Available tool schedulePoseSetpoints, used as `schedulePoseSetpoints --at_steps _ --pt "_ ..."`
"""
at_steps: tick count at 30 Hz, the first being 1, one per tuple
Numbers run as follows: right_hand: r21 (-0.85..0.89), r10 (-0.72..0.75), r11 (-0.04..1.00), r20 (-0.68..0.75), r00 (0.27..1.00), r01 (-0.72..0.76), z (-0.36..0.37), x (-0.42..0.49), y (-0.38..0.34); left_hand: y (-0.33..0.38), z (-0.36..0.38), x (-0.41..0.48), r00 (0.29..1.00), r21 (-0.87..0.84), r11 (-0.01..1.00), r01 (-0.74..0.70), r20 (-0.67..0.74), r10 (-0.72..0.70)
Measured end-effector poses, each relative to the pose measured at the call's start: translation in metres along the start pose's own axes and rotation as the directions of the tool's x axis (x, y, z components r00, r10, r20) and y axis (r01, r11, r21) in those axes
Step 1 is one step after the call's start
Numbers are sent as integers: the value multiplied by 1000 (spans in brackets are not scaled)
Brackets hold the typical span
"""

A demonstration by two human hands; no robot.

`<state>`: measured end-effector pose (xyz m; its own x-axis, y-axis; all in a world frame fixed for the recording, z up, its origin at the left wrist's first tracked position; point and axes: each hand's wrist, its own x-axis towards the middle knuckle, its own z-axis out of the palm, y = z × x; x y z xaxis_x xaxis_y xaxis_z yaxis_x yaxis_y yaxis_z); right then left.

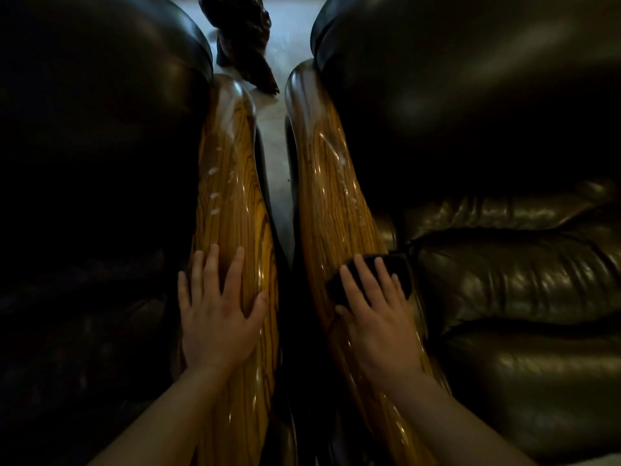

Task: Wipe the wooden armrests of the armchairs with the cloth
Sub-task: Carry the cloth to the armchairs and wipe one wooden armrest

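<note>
Two glossy wooden armrests run side by side away from me. The left armrest (228,183) belongs to the left armchair, the right armrest (332,190) to the right armchair. Whitish foamy streaks lie on the far half of both. My left hand (215,314) rests flat on the left armrest with fingers spread and nothing in it. My right hand (376,314) presses a dark cloth (400,267) flat onto the right armrest; the cloth sticks out beyond my fingertips.
Dark leather armchair cushions flank the armrests: the left armchair (100,129) is in deep shadow, the right armchair (504,264) shows shiny folds. A narrow gap with pale floor (279,169) separates the armrests. A dark carved wooden object (245,38) stands on the floor beyond.
</note>
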<state>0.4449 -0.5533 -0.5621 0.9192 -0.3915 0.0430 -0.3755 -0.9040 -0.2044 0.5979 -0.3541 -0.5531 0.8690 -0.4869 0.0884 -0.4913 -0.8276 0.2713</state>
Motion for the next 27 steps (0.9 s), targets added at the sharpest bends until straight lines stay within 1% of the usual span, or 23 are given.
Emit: schedulePoseSetpoints --at_steps 1,3,4,5,6,7,8,10,11,12,13,14,16,17,18,19,21,22,23,24,25,26,27 --pt "9 64 998 -21 998 -64 -3 10 3 1 0 0 1000 -1 1000 0 0 0" --pt "74 241 969 -74 968 -236 -11 44 0 0 1 2 1000 -1 1000 0 -5 0" --pt "103 293 953 -76 953 -285 -14 60 -5 -1 1 2 1000 3 1000 1 -4 -1" --pt "104 292 953 -78 953 -284 -15 70 -12 -3 1 2 1000 6 1000 2 -2 -2" --pt "80 247 967 -85 965 -241 -13 72 -17 -4 2 1 1000 8 1000 3 -1 -3" --pt "50 172 984 -88 981 -169 -10 66 -20 -5 2 0 1000 7 1000 4 -2 -4" --pt "23 88 996 -74 993 -87 -6 55 -20 -4 2 0 1000 3 1000 3 -2 -3" --pt "-14 -84 996 -39 996 83 -1 26 -11 -2 1 -1 1000 -5 1000 4 -1 -4" --pt "-25 -134 991 -18 991 133 0 18 -3 -1 0 -1 1000 -8 1000 5 -2 -5" --pt "-28 -138 990 -13 990 138 -1 18 5 -1 0 0 1000 -10 1000 5 -4 -6" --pt "-16 -92 996 -26 995 92 -3 25 11 -2 0 0 1000 -12 1000 5 -7 -5" --pt "18 -1 1000 -44 999 2 -7 39 12 -2 0 0 1000 -12 1000 7 -11 -7" --pt "123 219 970 -79 972 -209 -15 79 3 -3 1 1 1000 -7 1000 12 -10 -12" --pt "149 276 953 -73 958 -264 -17 93 -5 -3 1 1 1000 -4 1000 10 -5 -10" --pt "139 275 955 -71 959 -263 -17 100 -13 -3 2 1 1000 -1 1000 9 -2 -9" --pt "109 217 972 -76 973 -209 -15 96 -19 -4 2 0 1000 2 1000 8 0 -8" --pt "43 17 999 -54 998 -15 -8 67 -21 -5 3 -2 1000 10 1000 5 -2 -5" --pt "27 -77 997 -34 996 78 -6 48 -17 -5 2 -2 1000 15 1000 5 -4 -5" --pt "30 -124 992 -11 992 124 -7 35 -10 -4 1 0 1000 18 1000 8 -5 -7" --pt "41 -119 992 -5 993 120 -8 32 0 -3 0 1 1000 18 1000 11 -2 -11" --pt "59 -53 997 -10 999 54 -10 37 8 -2 -1 2 1000 15 1000 13 3 -13" --pt "91 61 994 -19 998 -59 -15 50 11 -1 -1 2 1000 10 1000 10 7 -10" --pt "138 183 975 -32 983 -176 -18 69 10 0 0 2 1000 4 1000 4 10 -4"
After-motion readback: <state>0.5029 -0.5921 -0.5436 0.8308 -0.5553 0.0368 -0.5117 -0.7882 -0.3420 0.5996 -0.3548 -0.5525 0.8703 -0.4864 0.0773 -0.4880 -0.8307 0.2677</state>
